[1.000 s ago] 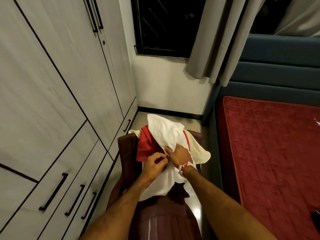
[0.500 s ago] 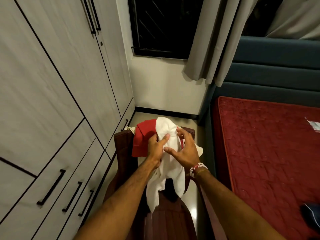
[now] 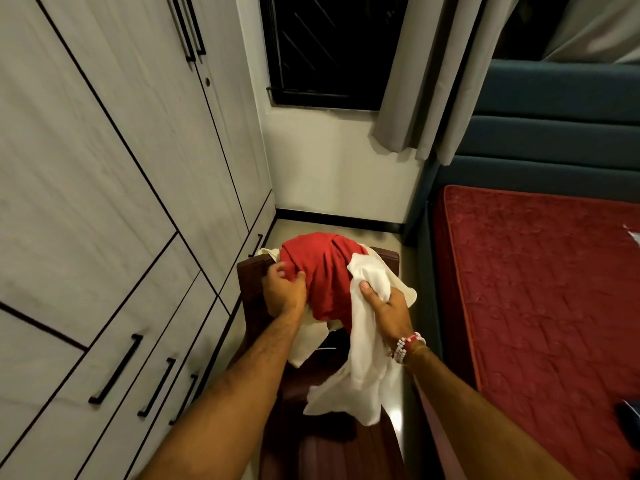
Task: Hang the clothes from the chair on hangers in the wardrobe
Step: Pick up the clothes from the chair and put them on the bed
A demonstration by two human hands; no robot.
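**DESK:** A narrow bedroom aisle. The wardrobe (image 3: pixel 121 202), its doors shut, runs along the left of the chair (image 3: pixel 252 289). A bed (image 3: pixel 536 289) with a red quilt lies to the chair's right, and a dark window (image 3: pixel 322 46) and grey curtain (image 3: pixel 415 81) lie beyond it. Where are the clothes?

**PHOTOGRAPHER:** Heaped over the chair's back. A red garment (image 3: pixel 322 268) tops the heap, and a cream garment (image 3: pixel 268 252) peeks out beneath it at both ends of the chair's back. A white garment (image 3: pixel 367 341) is held up at the chair's right side.

**DESK:** And the hands?

**PHOTOGRAPHER:** The right hand (image 3: pixel 388 306), with a beaded bracelet (image 3: pixel 405 346) at the wrist, grips the white garment in a bunch, thumb on top. The left hand (image 3: pixel 284 292) has its fingers curled into the red garment's left edge, at the left corner of the chair's back.

**DESK:** What does the next move turn on?

**PHOTOGRAPHER:** How the white garment lies. It hangs from the right hand with its long axis near vertical. Its upper fold reaches toward the chair's back, and its loose tail points down over the seat, toward the person. The right hand has it, but the wardrobe stands on the chair's left, the left hand's side. By my reading, the cloth must cross the chair leftward. The left hand is nearer the doors and would have to release the red garment to open one. No hanger shows.

**DESK:** Any risk?

**PHOTOGRAPHER:** The upper fold touches the red garment, so a sharp pull could drag that off the chair's back.
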